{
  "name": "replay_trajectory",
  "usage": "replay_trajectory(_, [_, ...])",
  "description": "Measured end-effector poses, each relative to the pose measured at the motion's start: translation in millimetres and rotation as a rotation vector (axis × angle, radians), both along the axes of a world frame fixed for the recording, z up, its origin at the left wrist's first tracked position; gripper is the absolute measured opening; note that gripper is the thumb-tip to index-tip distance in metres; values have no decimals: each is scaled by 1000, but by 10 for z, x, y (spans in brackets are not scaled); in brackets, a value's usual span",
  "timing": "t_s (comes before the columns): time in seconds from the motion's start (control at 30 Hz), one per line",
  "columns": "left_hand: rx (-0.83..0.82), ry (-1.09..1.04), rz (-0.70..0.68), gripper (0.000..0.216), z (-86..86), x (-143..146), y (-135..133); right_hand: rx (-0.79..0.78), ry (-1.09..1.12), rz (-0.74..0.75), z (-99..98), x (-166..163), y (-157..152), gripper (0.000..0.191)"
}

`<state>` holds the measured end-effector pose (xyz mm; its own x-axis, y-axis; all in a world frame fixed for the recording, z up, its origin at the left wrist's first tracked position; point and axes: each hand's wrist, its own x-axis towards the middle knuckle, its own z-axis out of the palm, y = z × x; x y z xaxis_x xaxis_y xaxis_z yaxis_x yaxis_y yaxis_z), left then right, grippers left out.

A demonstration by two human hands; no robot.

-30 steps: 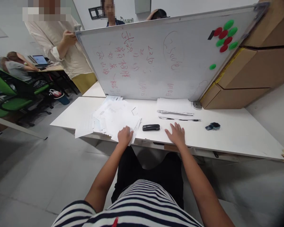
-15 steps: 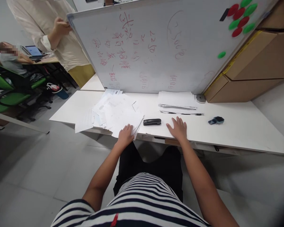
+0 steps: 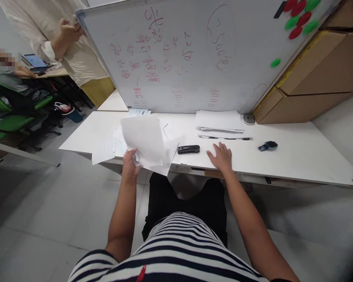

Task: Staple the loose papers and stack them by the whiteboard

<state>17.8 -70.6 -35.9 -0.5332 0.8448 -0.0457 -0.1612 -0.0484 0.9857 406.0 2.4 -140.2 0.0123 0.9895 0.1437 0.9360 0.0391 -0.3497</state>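
My left hand (image 3: 131, 163) is closed on the lower left edge of white paper sheets (image 3: 144, 139), lifted over the loose papers (image 3: 106, 150) on the left part of the table. How many sheets it grips I cannot tell. Flat on the tabletop rests my right hand (image 3: 222, 157), fingers spread, with nothing in it. Between the hands lies a black stapler (image 3: 188, 149). A neat stack of paper (image 3: 219, 120) sits beyond my right hand, and a thin black-and-white pen-like stick (image 3: 225, 138) lies just in front of that stack.
A whiteboard (image 3: 194, 58) with red writing and round magnets stands along the table's back edge. Cardboard boxes (image 3: 308, 105) are piled at the right. A dark blue object (image 3: 268, 146) lies on the table (image 3: 297, 160). One person (image 3: 67, 51) stands at the left; another sits behind.
My left hand has moved left and now holds sheets raised off the pile, where before it rested on the papers near the table's edge. My right hand has stayed in place.
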Motion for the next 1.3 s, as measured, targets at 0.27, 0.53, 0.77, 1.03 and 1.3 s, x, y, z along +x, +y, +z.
replay_trajectory(0.27, [-361, -615, -283, 19, -340, 444, -405, 291, 686, -79, 138, -266, -580, 47])
replay_trajectory(0.53, [-405, -216, -515, 40, -712, 1038, -798, -389, 1378, 62, 49, -883, -1636, 51])
replay_trajectory(0.77, [-501, 21, -689, 41, -623, 1075, -698, -382, 1266, -35, 102, -541, -1581, 49])
replay_trajectory(1.03, [-312, -78, -940, 51, -135, 1179, -335, -375, 981, 234, 811, -329, -1447, 39])
replay_trajectory(1.3, [106, 283, -811, 38, 181, 1564, 110, 80, 846, 161, 1080, -194, -926, 61])
